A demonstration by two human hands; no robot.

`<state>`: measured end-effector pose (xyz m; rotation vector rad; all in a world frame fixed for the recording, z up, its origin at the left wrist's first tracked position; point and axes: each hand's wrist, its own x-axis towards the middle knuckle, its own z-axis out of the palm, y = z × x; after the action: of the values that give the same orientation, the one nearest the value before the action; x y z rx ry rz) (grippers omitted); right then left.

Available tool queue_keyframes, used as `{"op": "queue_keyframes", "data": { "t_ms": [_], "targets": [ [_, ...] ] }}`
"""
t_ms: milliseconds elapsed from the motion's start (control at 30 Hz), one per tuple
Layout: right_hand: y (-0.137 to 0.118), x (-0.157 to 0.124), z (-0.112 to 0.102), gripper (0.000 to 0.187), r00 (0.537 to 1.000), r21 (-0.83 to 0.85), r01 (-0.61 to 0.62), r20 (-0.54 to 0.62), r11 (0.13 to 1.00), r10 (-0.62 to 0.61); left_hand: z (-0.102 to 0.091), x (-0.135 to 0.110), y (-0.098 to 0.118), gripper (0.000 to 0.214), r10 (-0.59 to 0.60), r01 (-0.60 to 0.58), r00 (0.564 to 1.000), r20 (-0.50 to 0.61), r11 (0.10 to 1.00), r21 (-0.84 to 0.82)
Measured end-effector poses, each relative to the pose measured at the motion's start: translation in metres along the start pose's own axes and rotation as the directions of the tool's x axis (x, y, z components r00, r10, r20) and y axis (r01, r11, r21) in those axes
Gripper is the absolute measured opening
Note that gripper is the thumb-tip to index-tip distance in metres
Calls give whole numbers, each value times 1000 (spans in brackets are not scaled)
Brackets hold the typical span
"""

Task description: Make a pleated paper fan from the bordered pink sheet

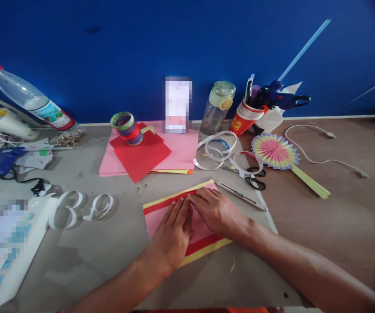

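Note:
A pink paper sheet (203,226) with red and yellow bands along its far and near edges lies at an angle in front of me. My left hand (174,230) rests flat on it, fingers stretched out toward the far red paper strip (161,204). Beside those fingertips my right hand (218,213) has its fingers bent and drawn together at the same strip, thumb low against the paper. Its fingertips partly cover the strip. A slim metal craft knife (242,195) lies right of the sheet, next to black-handled scissors (255,182).
Behind the sheet are red paper squares (141,156), a painted tape-roll cup (127,128) and a stack of pink paper (180,152). A folded paper fan (275,150), white strip rolls (213,152), a water bottle (218,108) and red cups (246,117) stand rightward; a glue gun (6,158) lies left.

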<state>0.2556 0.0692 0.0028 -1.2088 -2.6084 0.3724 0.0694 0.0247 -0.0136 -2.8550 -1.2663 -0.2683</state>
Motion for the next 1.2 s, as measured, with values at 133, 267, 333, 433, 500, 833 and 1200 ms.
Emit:
{"op": "queue_keyframes", "data": {
  "t_ms": [133,267,333,433,500,833,1200],
  "targets": [
    [1,0,1,23,1000,19,9,12,1000,-9,-3,1,1,41,-12,12,1000,12,1000,-7],
    [1,0,0,22,999,24,0,37,1000,-1,-7,0,6,39,8,-8,1000,-22,999,-34],
    [1,0,0,20,999,18,-5,42,1000,4,-10,-1,8,38,21,-23,998,-56,999,-47],
    [1,0,1,18,999,13,-7,39,1000,7,-12,-1,11,38,23,-27,998,-65,998,-57],
    [2,0,2,18,999,19,-8,36,1000,7,-13,-2,12,39,16,-19,998,-54,998,-54],
    [4,0,4,25,999,41,9,43,999,-11,-8,-4,12,41,-53,53,999,4,998,-44],
    [4,0,5,25,1000,30,15,25,999,-16,-8,-2,12,40,-77,78,997,20,997,-30]
  ]
}}
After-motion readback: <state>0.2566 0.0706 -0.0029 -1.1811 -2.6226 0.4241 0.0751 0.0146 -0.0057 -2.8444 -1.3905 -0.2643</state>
